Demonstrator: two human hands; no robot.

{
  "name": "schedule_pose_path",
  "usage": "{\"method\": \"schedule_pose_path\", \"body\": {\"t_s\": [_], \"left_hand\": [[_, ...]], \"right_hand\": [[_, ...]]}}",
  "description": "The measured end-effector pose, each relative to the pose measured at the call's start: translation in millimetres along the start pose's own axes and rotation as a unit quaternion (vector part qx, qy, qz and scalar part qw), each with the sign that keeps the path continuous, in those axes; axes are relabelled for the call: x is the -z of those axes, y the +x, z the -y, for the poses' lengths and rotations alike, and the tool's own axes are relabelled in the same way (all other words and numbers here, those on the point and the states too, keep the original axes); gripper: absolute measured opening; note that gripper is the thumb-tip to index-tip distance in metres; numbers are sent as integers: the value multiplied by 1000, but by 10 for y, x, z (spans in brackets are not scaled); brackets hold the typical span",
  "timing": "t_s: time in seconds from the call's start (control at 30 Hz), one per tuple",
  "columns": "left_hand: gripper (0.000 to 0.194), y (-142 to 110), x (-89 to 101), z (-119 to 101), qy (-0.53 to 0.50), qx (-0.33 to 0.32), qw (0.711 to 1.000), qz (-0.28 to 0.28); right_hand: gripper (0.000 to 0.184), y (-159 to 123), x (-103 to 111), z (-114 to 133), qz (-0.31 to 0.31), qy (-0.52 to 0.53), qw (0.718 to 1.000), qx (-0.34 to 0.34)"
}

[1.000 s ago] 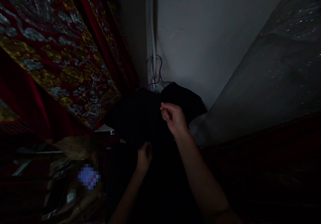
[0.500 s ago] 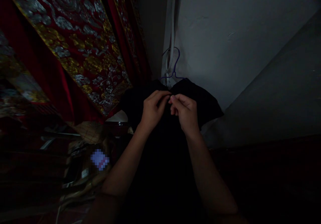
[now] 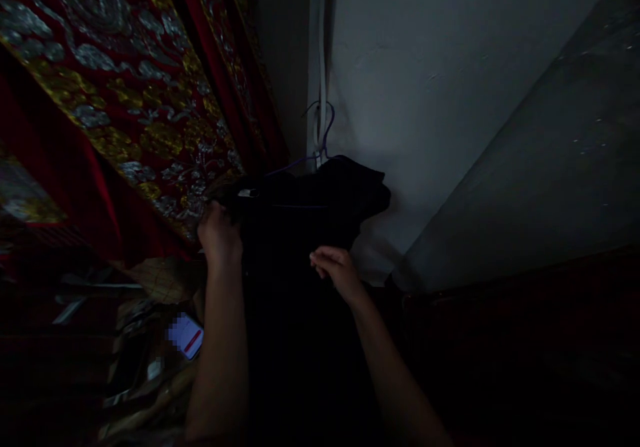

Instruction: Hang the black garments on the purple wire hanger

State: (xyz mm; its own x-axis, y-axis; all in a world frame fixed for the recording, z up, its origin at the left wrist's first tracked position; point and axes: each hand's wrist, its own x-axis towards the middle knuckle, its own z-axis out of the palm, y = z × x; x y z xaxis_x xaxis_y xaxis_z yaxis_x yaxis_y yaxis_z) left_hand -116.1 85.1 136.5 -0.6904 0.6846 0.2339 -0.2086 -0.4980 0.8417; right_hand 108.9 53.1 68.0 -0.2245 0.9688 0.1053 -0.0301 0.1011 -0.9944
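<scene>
A black garment (image 3: 300,233) hangs on a thin purple wire hanger (image 3: 325,141) hooked by a white pipe against the wall. My left hand (image 3: 219,233) is closed on the garment's left shoulder edge, pulling it aside so that part of the hanger's wire shows. Lower down, my right hand (image 3: 336,271) has its fingers curled and pinches the dark cloth at the front of the garment. The scene is very dark and the lower part of the garment fades into shadow.
Red cloth embroidered in gold and silver (image 3: 125,100) hangs at the left, close to my left hand. A pale wall (image 3: 425,87) is behind. A grey sheer cover (image 3: 550,167) slopes down the right. Cluttered items lie at the lower left (image 3: 150,353).
Both hands were together at the garment's collar. My left hand has moved out to the left shoulder, and my right hand has dropped lower on the front. The garment's right side now looks bunched.
</scene>
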Motion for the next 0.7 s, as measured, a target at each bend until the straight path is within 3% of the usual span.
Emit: {"method": "schedule_pose_path", "body": {"t_s": [0.07, 0.13, 0.23, 0.3, 0.37, 0.47, 0.53, 0.6, 0.67, 0.7], "left_hand": [[31, 61, 182, 167, 29, -5, 999, -18], [29, 52, 277, 254, 129, -120, 984, -7], [27, 47, 256, 214, 279, -295, 908, 106], [24, 103, 162, 137, 320, -330, 864, 203], [23, 192, 50, 88, 322, -309, 852, 274], [28, 290, -53, 140, 285, -241, 879, 297], [29, 276, -35, 254, 237, -201, 922, 229], [28, 185, 53, 397, 146, -143, 973, 112], [21, 25, 180, 540, 16, -14, 1000, 23], [17, -74, 245, 604, -40, 62, 997, 2]], "right_hand": [[30, -155, -14, -34, 14, 13, 1000, -10], [31, -271, 23, -72, 8, 28, 999, -30], [31, -372, 153, -136, -29, 46, 997, -51], [31, -404, 234, -156, -46, 49, 997, -49], [30, -416, 268, -144, -44, 51, 997, -45], [30, -414, 222, -88, -35, 56, 997, -44], [30, -409, 151, -51, -31, 58, 997, -44], [30, -411, 74, -29, -19, 56, 997, -44], [30, -421, 8, -26, 0, 49, 998, -41], [30, -428, -16, -34, 6, 46, 998, -39]]}}
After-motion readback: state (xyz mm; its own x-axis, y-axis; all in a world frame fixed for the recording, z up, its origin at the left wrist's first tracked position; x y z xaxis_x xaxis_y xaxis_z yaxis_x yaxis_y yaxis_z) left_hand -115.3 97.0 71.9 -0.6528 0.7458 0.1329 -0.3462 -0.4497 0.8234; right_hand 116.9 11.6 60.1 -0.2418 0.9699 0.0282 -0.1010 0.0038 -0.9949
